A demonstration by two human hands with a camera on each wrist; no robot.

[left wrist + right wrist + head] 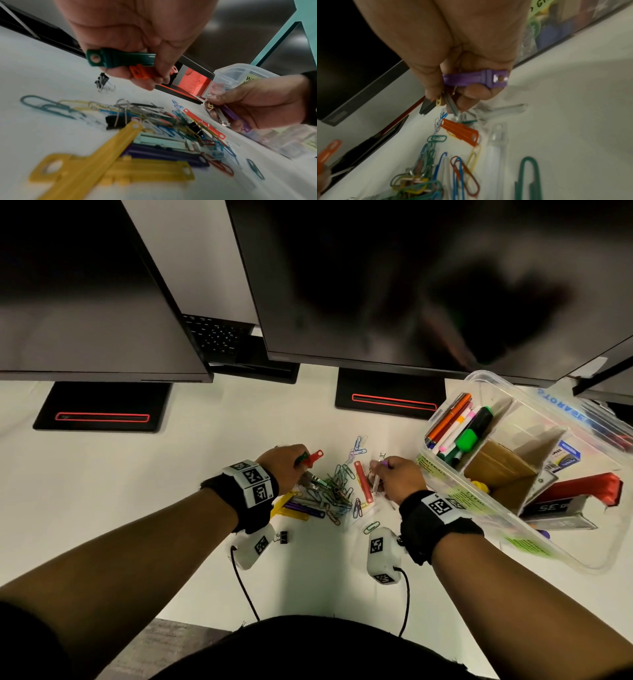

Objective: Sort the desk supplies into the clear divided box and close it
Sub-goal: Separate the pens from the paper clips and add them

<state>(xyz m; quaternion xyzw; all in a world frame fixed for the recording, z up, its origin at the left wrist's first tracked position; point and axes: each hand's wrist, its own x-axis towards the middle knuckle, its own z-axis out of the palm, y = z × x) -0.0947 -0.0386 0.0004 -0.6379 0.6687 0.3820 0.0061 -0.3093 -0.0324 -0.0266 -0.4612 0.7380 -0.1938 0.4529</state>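
Observation:
A heap of coloured paper clips (337,486) lies on the white desk between my hands, with yellow (109,166), purple (164,154) and red (363,481) plastic fastener strips among them. My left hand (291,465) grips a green fastener strip (120,59) and a red one (139,73) just above the heap's left side. My right hand (394,477) holds a purple strip (476,79) together with a few small metal pieces (448,102). The clear divided box (534,529) stands open at the right, holding pens and highlighters (457,429), a stapler and staple boxes.
Two dark monitors on black stands (102,409) hang over the back of the desk. A small black binder clip (282,537) sits near my left wrist, and another (118,120) lies in the heap. A large green paper clip (529,178) lies nearest me.

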